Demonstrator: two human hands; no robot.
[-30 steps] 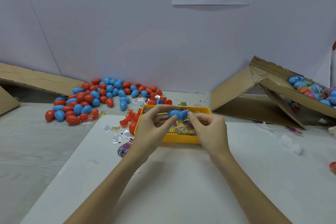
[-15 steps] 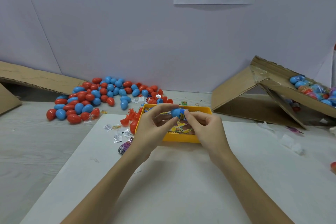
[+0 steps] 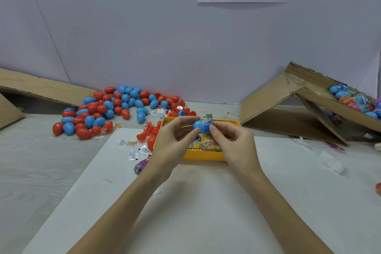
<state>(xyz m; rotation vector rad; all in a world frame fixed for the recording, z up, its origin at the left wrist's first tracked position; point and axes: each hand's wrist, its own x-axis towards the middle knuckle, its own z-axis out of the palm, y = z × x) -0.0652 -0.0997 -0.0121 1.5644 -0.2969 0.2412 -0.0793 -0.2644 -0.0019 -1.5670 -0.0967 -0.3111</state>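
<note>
blue egg (image 3: 199, 125) held just above yellow tray (image 3: 206, 155), likely to catch spills | left grip (image 3: 173, 142) pinching egg's rounded end, steadying | right grip (image 3: 235, 146) pinching other end, probably pushing halves shut

Egg (image 3: 199, 125) blue, barcode sticker white/black. Tray (image 3: 206, 155) yellow, packets (image 3: 203, 144) yellow/orange. Egg pile (image 3: 115, 107) red and blue. Boxes (image 3: 268, 97) brown. Tabletop (image 3: 37, 163) pale grey woodgrain.

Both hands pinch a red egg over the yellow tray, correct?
Not quite: the egg is blue, not red. The head view shows the left hand and right hand pinching it together over the yellow tray.
</note>
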